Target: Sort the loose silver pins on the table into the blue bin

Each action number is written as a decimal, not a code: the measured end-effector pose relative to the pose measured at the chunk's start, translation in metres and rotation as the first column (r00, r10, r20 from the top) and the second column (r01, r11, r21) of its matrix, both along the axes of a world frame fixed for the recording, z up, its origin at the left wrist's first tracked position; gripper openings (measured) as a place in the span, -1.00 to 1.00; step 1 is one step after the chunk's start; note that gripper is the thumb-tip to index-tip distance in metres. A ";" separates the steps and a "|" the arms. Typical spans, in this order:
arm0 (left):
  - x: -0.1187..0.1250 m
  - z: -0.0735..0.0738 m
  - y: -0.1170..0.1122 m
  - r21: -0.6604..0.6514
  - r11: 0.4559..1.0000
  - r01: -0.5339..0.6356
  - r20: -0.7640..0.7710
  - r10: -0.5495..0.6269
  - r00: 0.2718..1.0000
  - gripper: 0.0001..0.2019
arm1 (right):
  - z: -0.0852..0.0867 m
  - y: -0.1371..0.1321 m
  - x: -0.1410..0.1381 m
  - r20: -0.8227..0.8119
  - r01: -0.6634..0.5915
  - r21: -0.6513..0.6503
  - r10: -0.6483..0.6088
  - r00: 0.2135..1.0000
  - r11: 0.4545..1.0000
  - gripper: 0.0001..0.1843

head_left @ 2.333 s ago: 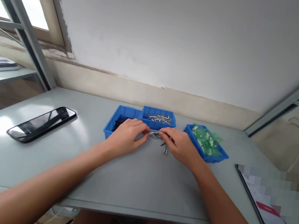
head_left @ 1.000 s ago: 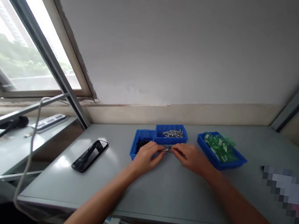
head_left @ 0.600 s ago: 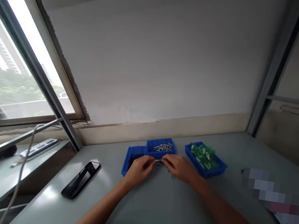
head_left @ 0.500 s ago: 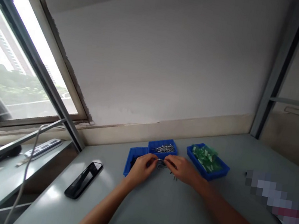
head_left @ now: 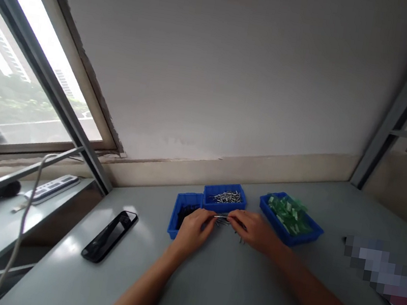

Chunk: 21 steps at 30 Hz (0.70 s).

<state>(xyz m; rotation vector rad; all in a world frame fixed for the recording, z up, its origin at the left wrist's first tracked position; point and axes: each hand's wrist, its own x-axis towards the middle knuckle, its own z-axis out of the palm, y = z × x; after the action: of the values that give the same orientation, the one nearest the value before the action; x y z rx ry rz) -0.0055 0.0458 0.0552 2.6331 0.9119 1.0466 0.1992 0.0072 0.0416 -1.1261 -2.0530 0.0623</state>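
Between my two hands a thin silvery screw-like piece (head_left: pixel 221 216) is held level, one end in each pinch. My left hand (head_left: pixel 194 229) closes finger and thumb on its left end, close in front of a blue bin of dark parts (head_left: pixel 173 220). At the other end, my right hand (head_left: pixel 252 229) pinches it the same way. Loose silvery pieces (head_left: pixel 222 222) lie on the table under the fingers, partly hidden, and a few more (head_left: pixel 240 239) below the right hand. Just behind stands a blue bin of silvery screw-like pieces (head_left: pixel 222 208).
A blue bin (head_left: pixel 295 239) with green plastic bags (head_left: pixel 288 213) stands to the right. On the left of the grey table (head_left: pixel 121 284) lies a black phone (head_left: pixel 110 236). A power strip (head_left: pixel 53 189) rests on a lower surface past the metal frame. A blurred-out item (head_left: pixel 377 273) lies far right.
The camera view has shifted slightly, so the bins sit a little higher and the right-hand things further right. Both hands keep the thin piece pinched between them.
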 end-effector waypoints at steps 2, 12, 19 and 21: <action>0.002 0.001 0.000 0.008 1.000 0.005 -0.007 -0.005 1.000 -0.82 | 0.000 0.000 0.001 -0.012 0.003 0.048 -0.002 1.000 0.999 -0.80; 0.009 0.003 -0.004 -0.382 0.919 0.098 0.286 0.017 0.958 -0.86 | 0.002 -0.006 -0.012 -0.176 0.133 0.271 -0.087 0.981 0.953 -0.84; 0.008 0.001 0.000 -0.581 0.790 0.197 0.434 0.095 0.896 -0.82 | -0.003 -0.004 -0.015 -0.140 0.099 0.214 -0.070 0.988 0.972 -0.86; 0.008 0.002 0.001 -0.560 0.806 0.191 0.434 0.090 0.896 -0.82 | -0.007 -0.003 -0.016 -0.103 0.089 0.208 -0.069 0.992 0.974 -0.85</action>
<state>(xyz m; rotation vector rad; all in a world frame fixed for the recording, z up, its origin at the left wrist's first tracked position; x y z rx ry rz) 0.0028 0.0464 0.0569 1.7913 0.8686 1.0629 0.1834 0.0046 0.0347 -1.0496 -1.8790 -0.1374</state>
